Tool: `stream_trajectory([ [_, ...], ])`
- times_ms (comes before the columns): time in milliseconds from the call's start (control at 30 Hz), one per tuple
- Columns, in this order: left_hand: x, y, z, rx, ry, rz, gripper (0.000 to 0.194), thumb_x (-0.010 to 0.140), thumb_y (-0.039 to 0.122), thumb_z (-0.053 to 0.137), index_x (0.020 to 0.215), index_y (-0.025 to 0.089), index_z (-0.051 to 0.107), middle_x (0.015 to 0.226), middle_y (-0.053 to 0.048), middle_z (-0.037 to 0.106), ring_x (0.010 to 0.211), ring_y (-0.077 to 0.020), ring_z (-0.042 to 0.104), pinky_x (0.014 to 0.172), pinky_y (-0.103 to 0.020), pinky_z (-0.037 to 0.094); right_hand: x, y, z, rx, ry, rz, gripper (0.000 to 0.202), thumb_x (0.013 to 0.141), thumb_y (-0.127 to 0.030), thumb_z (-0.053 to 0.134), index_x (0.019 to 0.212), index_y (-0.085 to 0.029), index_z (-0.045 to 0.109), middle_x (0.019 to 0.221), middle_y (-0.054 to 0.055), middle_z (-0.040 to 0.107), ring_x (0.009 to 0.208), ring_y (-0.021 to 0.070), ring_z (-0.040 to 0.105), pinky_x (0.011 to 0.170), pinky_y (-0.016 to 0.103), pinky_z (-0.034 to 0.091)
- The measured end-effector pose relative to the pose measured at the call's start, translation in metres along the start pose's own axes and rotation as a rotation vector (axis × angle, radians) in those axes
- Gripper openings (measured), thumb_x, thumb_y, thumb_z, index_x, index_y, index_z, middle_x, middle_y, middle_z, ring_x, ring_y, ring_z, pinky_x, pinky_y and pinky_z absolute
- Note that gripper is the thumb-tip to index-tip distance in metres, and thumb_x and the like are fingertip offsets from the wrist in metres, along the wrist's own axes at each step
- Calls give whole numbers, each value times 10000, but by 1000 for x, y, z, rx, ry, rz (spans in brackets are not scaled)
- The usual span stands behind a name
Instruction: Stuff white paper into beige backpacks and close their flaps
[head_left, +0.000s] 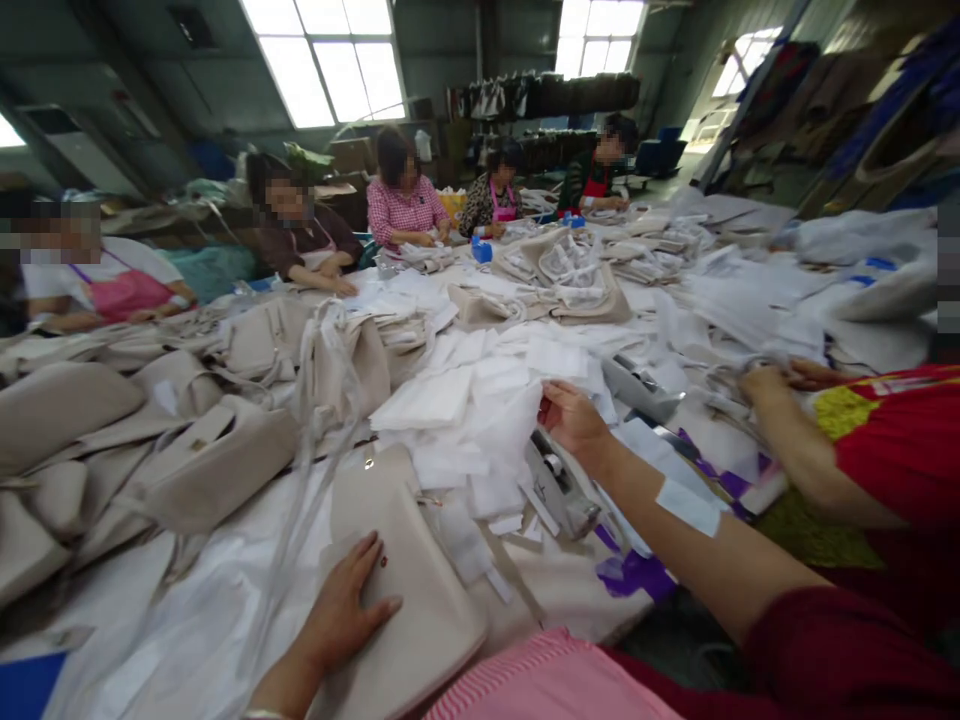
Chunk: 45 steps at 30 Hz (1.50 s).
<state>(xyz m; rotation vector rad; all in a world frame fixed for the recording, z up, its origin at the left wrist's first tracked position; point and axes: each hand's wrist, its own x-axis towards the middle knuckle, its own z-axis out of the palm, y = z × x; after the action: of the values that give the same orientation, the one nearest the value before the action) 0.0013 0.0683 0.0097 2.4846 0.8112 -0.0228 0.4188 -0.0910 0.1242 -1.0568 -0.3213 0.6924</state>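
Under my left hand [341, 612] lies a beige handbag [424, 600], flat on the table at the front. The fingers of that hand are stretched out and rest on the bag's surface. Farther forward, my right hand [574, 418] pinches the edge of a thin white foam sheet [514, 420] between thumb and fingers. The sheet hangs over a loose pile of similar white sheets [424, 398]. A grey tape dispenser [559, 485] stands just below my right hand, partly behind the wrist.
Several beige bags [217, 460] are heaped on the left. A second tape dispenser [641, 388] and purple pieces [637, 575] lie to the right. A co-worker in a red sleeve [900, 440] works close by on that side; several others sit across the table.
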Motion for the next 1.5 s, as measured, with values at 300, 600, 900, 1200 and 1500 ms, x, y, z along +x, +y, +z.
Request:
stream_trajectory([
  [300,14,105,-76,-432,296,140,861,737,600,654,1439,193,366,1466,-156,399,1357,-314,369,1120,-482,321,-80,76,110,-86,-278,303,209,692,-359,753,761,-177,675,730,-10,616,640,102,527,537,210,452],
  [600,6,100,-76,-997,254,-207,396,719,443,736,964,138,676,844,-48,708,750,-194,656,705,-311,530,-91,86,137,-341,-618,195,469,753,-454,692,1155,-216,645,1192,76,616,988,183,577,861,334,472],
  [900,-1,96,-64,-1466,476,-360,425,631,371,806,963,141,673,833,-54,729,683,-168,664,687,-306,544,-116,115,138,-396,-658,421,332,641,-407,774,835,-150,694,775,26,674,730,162,605,706,300,479],
  [1200,-12,38,-54,-978,546,-687,404,637,325,731,987,132,663,866,-106,717,861,-233,680,751,-336,540,-97,98,138,-323,-400,298,244,732,-388,675,736,-165,578,600,-8,638,507,126,577,482,230,441],
  [1500,-49,57,-75,-811,381,-264,934,718,489,712,1491,244,247,1371,-151,519,1259,-286,503,1028,-445,407,-111,114,147,-314,-235,388,238,691,-390,671,734,-191,549,576,-34,601,463,142,565,415,251,449],
])
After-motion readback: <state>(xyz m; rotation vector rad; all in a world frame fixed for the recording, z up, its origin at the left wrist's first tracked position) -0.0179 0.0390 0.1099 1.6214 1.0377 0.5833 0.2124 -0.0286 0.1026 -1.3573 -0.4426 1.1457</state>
